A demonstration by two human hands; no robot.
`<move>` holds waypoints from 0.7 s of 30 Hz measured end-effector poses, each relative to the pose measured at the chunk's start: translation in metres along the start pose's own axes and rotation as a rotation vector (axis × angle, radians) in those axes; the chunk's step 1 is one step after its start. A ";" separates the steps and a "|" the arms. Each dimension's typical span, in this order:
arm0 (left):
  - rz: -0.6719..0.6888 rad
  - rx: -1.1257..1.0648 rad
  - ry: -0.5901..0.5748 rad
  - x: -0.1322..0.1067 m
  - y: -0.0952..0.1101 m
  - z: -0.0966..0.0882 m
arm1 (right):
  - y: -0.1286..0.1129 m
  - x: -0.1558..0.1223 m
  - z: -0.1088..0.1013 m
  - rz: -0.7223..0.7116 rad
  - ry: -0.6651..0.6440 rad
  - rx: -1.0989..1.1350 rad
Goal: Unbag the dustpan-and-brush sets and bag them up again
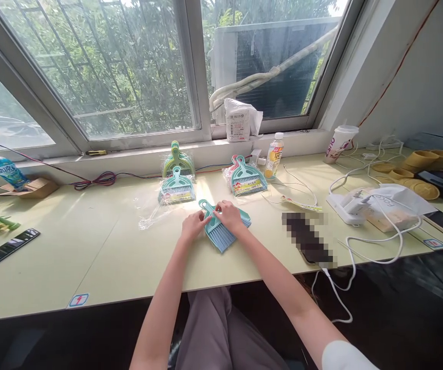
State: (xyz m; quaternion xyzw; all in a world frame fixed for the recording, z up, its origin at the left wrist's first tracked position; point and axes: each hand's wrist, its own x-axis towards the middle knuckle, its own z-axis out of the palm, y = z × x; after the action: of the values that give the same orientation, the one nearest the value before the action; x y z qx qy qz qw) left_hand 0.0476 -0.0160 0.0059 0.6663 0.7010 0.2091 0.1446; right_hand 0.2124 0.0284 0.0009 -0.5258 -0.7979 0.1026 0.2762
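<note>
A teal hand brush with blue bristles lies tilted on the table in front of me, over a matching teal dustpan whose edge shows at its right. My left hand grips the brush's left side near the handle, fingers closed. Across the upper right of the brush is my right hand, its fingers bent around the set. Just beyond, a packed teal brush-and-dustpan set stands in clear film. Another packed set with a yellow label sits to the right, a pink one behind it.
Crumpled clear film lies left of my hands. Behind are a green set and a drink bottle. To the right are a phone on a cable, a label strip, a power strip and a paper cup.
</note>
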 end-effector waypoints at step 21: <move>0.062 -0.606 -0.267 0.002 0.001 -0.005 | 0.013 0.007 -0.031 0.181 -0.430 0.727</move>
State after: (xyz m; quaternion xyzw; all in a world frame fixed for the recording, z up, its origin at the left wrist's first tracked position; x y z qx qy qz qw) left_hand 0.0457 -0.0143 0.0112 0.6355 0.5611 0.3233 0.4204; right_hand 0.2375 0.0363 0.0224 -0.4289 -0.6998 0.5082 0.2610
